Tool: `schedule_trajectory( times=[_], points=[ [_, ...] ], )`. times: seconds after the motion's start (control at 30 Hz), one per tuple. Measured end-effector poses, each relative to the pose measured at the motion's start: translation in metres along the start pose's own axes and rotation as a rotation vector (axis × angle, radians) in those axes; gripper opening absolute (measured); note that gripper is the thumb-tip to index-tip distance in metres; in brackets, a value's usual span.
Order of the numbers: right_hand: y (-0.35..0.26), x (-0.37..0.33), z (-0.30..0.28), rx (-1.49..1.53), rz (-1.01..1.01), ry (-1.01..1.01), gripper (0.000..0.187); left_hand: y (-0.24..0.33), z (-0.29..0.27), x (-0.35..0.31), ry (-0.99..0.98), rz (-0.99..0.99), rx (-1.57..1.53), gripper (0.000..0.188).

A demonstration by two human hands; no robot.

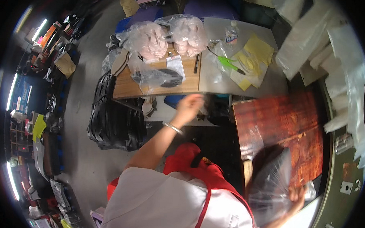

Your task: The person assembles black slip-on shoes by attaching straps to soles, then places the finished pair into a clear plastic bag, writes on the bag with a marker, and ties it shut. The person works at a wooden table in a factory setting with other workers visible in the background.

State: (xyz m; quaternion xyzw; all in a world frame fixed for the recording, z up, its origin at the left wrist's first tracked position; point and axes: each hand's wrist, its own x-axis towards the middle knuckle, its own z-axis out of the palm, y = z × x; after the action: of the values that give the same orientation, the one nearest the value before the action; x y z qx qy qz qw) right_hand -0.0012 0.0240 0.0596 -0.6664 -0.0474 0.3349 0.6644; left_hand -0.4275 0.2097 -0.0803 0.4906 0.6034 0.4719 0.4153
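My right hand [297,196] is closed at the edge of a transparent plastic bag [273,187] that looks dark inside. The bag lies against the near left part of a reddish-brown wooden surface [279,130]. My left hand [190,107], a silver bangle on its wrist, is just off the front edge of the wooden table [157,88]; motion smears its fingers. Beyond it, on the table, a dark flat oval piece [169,78] lies partly under thin plastic film. A printed paper sheet [175,66] and a black pen-like object [197,63] lie close by.
Two transparent bags of pale pink pieces [150,42] stand at the table's back. Green-handled scissors [229,64], yellow sheets [251,57] and a bottle [231,33] are to the right. Black bundled pieces [114,112] are stacked left. Plastic sheets [308,37] hang at the right wall.
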Motion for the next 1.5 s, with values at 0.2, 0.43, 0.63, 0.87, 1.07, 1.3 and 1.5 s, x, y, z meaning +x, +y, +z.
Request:
schedule_trajectory(
  times=[0.2,0.43,0.63,0.87,1.07,1.3,1.5],
  points=[
    [-0.02,-0.002,-0.012,0.367,-0.384,0.064,0.065,-0.186,-0.172,0.085,0.799,-0.493,-0.327,0.05],
    [-0.004,-0.001,0.078,0.105,-0.424,0.413,0.054,-0.193,-0.209,0.154,1.148,0.011,-0.346,0.023],
    [-0.009,0.016,0.075,0.04,-0.402,0.356,0.039,-0.155,-0.213,0.217,1.117,0.287,0.72,0.043],
    [-0.011,0.031,0.004,0.005,-0.347,0.304,0.038,-0.204,-0.276,0.28,1.385,-0.086,0.428,0.075],
    [-0.01,0.012,0.011,-0.046,-0.418,0.406,0.046,-0.225,-0.307,0.275,1.181,-0.623,0.165,0.049],
    [-0.011,0.001,0.066,0.118,-0.347,0.588,0.047,-0.173,-0.313,0.274,0.919,-0.722,-0.402,0.026],
    [-0.01,0.008,0.025,0.075,-0.395,0.329,0.046,-0.086,-0.288,0.231,0.677,-0.141,-0.466,0.016]
  ],
)
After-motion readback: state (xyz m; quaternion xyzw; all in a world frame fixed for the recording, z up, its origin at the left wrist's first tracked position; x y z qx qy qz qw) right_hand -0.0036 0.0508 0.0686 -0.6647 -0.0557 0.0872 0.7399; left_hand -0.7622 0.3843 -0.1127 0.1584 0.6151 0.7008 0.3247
